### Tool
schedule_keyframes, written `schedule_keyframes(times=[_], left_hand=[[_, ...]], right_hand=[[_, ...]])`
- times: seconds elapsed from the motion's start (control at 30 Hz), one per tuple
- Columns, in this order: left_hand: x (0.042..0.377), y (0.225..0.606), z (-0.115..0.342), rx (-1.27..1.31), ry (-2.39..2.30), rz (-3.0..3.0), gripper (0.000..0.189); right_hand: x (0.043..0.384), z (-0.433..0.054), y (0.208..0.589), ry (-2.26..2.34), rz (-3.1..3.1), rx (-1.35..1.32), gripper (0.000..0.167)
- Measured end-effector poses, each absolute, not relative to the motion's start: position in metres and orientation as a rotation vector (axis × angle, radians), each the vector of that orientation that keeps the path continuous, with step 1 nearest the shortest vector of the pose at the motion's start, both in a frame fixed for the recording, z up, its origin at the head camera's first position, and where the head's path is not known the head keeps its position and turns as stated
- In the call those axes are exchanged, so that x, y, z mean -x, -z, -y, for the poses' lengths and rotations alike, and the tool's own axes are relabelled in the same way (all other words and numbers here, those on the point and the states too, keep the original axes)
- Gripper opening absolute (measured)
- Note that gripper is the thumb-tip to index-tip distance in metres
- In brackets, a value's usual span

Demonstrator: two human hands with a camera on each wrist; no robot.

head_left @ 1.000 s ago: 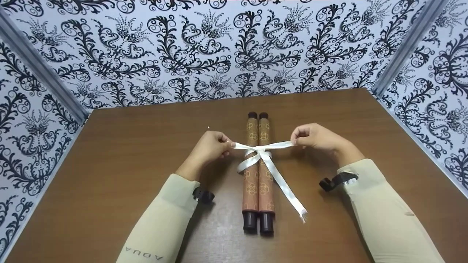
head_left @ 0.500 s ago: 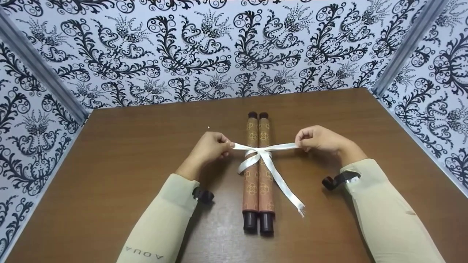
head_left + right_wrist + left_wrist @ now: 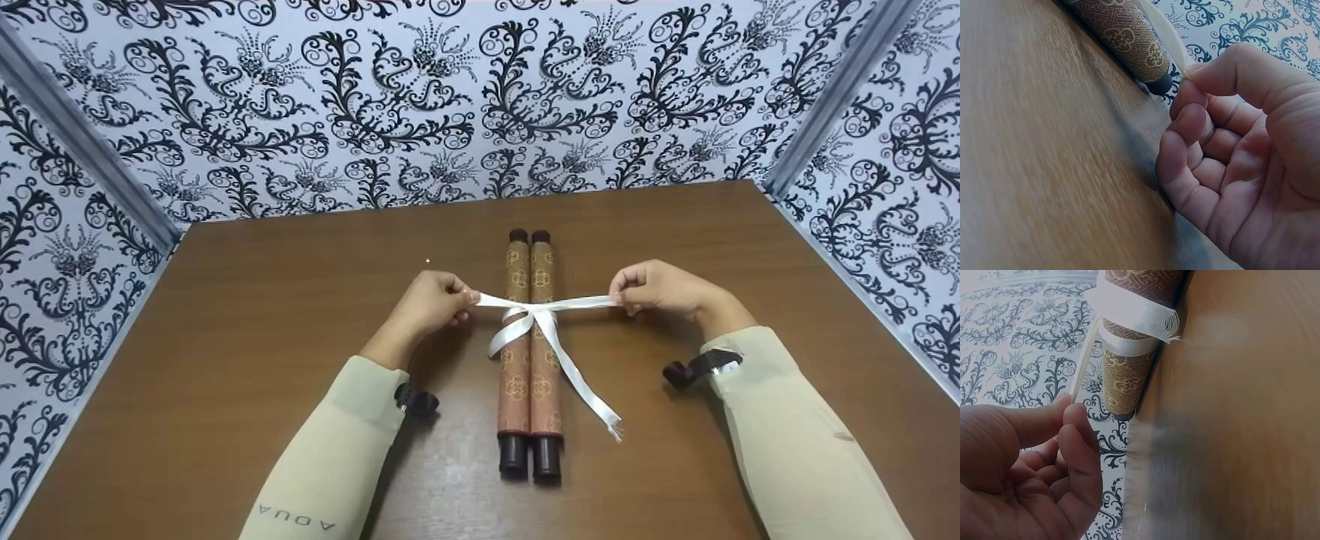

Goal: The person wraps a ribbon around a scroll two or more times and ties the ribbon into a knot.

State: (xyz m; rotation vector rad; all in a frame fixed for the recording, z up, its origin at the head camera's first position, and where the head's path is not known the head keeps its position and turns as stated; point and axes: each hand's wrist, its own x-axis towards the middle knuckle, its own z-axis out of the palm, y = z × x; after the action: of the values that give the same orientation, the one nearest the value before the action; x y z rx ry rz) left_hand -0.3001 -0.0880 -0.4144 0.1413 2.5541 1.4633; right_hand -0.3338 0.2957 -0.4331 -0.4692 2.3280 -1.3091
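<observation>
Two patterned brown scrolls (image 3: 515,375) with dark end knobs lie side by side, a white ribbon (image 3: 574,304) tied round their middle. To their left, my left hand (image 3: 431,304) pinches one stretch of the ribbon between thumb and forefinger. My right hand (image 3: 667,289) pinches another stretch on the right side, and both stretches are pulled out nearly straight from the knot. One frayed ribbon tail hangs toward the lower right, and a curl of ribbon sits on the left scroll. In the left wrist view, the ribbon (image 3: 1086,363) runs from the fingertips up to the scroll (image 3: 1123,382).
The scrolls lie on a brown wooden table (image 3: 300,322). White panels (image 3: 420,97) with black floral scrollwork stand behind it and on both sides. Each wrist carries a black strapped camera (image 3: 416,403). A tiny white speck lies on the table near the left hand.
My right hand has moved slightly to the right, drawing its stretch of ribbon longer. The frayed tail has shortened and shifted a little upward. My left hand has hardly moved.
</observation>
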Motion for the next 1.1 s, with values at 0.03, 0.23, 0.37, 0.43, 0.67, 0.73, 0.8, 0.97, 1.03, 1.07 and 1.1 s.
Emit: schedule_keyframes(times=[0.03, 0.23, 0.37, 0.43, 0.67, 0.73, 0.8, 0.97, 1.03, 1.07, 1.1], left_hand=[[0.3, 0.4145, 0.0878, -0.135, -1.463, -2.552, 0.017], [0.3004, 0.4156, 0.0867, -0.126, -1.477, -2.547, 0.017], [0.3005, 0.4162, 0.0864, -0.128, -1.468, -2.552, 0.017], [0.3006, 0.4164, 0.0864, -0.126, -1.461, -2.556, 0.017], [0.3005, 0.4182, 0.0856, -0.113, -1.48, -2.54, 0.016], [0.3001, 0.4187, 0.0855, -0.115, -1.484, -2.537, 0.016], [0.3001, 0.4189, 0.0855, -0.115, -1.483, -2.535, 0.016], [0.2997, 0.4186, 0.0864, -0.146, -1.452, -2.549, 0.018], [0.2995, 0.4187, 0.0864, -0.166, -1.445, -2.545, 0.019], [0.2993, 0.4187, 0.0863, -0.174, -1.443, -2.541, 0.02], [0.2993, 0.4191, 0.0861, -0.177, -1.445, -2.533, 0.02]], right_hand=[[0.3337, -0.2962, 0.4333, 1.304, -2.329, 0.47, 0.015], [0.3335, -0.298, 0.4324, 1.287, -2.326, 0.467, 0.017], [0.3333, -0.2989, 0.432, 1.28, -2.315, 0.466, 0.018], [0.3332, -0.2994, 0.432, 1.274, -2.31, 0.47, 0.018], [0.3345, -0.2998, 0.4318, 1.254, -2.313, 0.476, 0.016], [0.335, -0.2999, 0.4317, 1.252, -2.323, 0.468, 0.015], [0.3352, -0.2999, 0.4321, 1.251, -2.328, 0.453, 0.015], [0.3353, -0.3, 0.4326, 1.275, -2.323, 0.434, 0.012], [0.3351, -0.2999, 0.4323, 1.286, -2.317, 0.433, 0.01], [0.3351, -0.2997, 0.4322, 1.291, -2.314, 0.433, 0.01], [0.335, -0.2995, 0.4321, 1.291, -2.313, 0.434, 0.01]])
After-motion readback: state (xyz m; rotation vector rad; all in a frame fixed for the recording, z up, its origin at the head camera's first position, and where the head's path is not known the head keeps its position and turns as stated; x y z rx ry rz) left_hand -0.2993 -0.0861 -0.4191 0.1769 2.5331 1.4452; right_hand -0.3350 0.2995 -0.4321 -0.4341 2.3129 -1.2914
